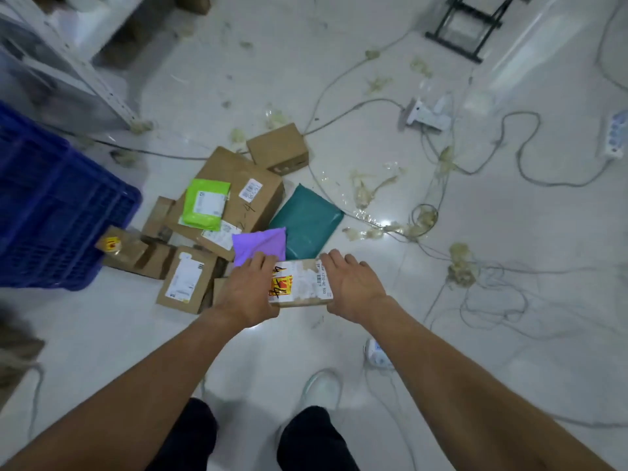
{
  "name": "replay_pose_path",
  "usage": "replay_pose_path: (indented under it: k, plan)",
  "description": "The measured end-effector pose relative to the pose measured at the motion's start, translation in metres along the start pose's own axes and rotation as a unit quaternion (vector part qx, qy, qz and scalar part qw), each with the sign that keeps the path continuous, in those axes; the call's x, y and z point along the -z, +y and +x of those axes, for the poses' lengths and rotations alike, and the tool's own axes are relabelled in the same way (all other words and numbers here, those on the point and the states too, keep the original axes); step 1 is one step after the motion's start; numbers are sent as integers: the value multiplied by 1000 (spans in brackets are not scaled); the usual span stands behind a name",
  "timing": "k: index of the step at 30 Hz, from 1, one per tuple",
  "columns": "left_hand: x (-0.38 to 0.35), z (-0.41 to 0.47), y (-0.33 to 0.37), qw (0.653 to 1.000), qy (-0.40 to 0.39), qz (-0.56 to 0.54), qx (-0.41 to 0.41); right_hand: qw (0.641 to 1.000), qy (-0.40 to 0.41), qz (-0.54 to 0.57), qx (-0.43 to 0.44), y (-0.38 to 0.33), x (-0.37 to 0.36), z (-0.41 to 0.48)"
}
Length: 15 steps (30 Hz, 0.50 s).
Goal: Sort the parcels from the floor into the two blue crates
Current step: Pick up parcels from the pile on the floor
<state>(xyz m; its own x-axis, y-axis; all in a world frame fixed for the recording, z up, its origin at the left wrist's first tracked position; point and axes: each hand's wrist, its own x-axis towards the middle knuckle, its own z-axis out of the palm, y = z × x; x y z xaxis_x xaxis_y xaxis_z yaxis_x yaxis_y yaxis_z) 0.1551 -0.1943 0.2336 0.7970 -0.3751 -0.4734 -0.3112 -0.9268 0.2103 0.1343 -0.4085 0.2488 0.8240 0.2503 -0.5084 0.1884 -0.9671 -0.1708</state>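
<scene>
A small cardboard parcel (300, 283) with white labels and a red-yellow sticker is between my two hands above the white floor. My left hand (249, 290) grips its left end and my right hand (351, 287) grips its right end. Behind it on the floor lie a purple bag (263, 244), a teal bag (307, 219), a green bag (205, 203) on top of a large flat box (248, 195), and several smaller cardboard boxes. One blue crate (51, 205) stands at the left. A second crate is out of view.
Grey metal shelving (68, 59) stands at the top left. Loose cables, tape scraps and power strips (616, 136) cover the floor on the right. A black frame (469, 25) stands at the top. My feet (321, 385) are below the parcel.
</scene>
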Motion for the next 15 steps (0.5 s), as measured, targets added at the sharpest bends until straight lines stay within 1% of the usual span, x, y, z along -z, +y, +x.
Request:
replay_pose_path:
  k: [5, 8, 12, 15]
  plan:
    - [126, -116, -8, 996, 14, -55, 63, 999, 12, -6, 46, -78, 124, -67]
    - [187, -191, -22, 991, 41, -85, 95, 997, 25, -8, 75, -135, 179, -100]
    - [237, -283, -60, 982, 77, -94, 143, 990, 36, -23, 131, -223, 228, -127]
    - [261, -340, -100, 971, 115, -103, 182, 980, 66, -50, 180, -291, 259, -134]
